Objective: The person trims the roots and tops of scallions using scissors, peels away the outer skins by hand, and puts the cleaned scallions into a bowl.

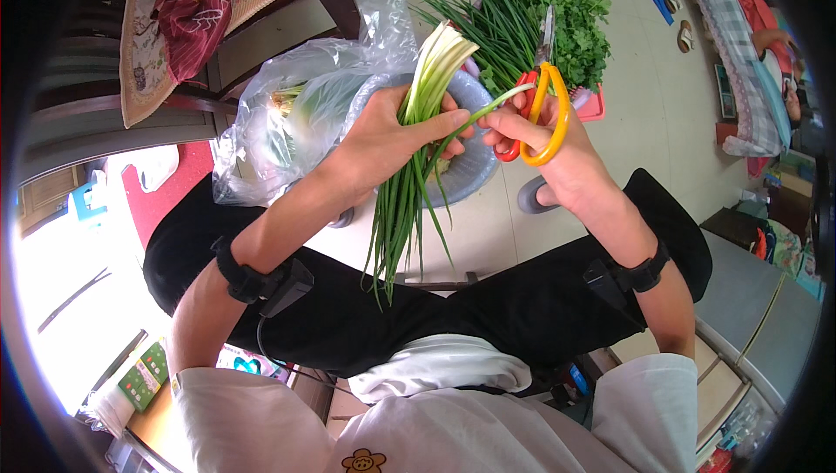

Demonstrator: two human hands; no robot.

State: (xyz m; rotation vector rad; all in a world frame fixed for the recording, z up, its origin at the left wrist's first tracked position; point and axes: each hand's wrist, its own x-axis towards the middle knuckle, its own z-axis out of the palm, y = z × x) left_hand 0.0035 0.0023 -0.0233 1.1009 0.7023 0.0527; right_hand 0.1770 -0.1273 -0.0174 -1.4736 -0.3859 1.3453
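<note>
My left hand [411,130] is closed around a bunch of green onions [428,91], white ends up and green tops hanging down. A single green onion stalk [499,99] slants away from the bunch to my right hand [548,130], whose fingertips pinch it near its white end. Hooked on that same hand is a pair of scissors [547,104] with yellow and red handles, blades pointing away from me. Beneath the bunch stands a bluish basin with a plastic liner [480,169]; its contents are mostly hidden by my hands.
Beyond the basin lie more green onions [486,22] and leafy cilantro [571,29], with a pink tray [593,106] partly under them. A clear plastic bag [261,120] holding vegetables sits at left, beside a dark wooden chair [222,81]. Another person [777,48] is at the far right.
</note>
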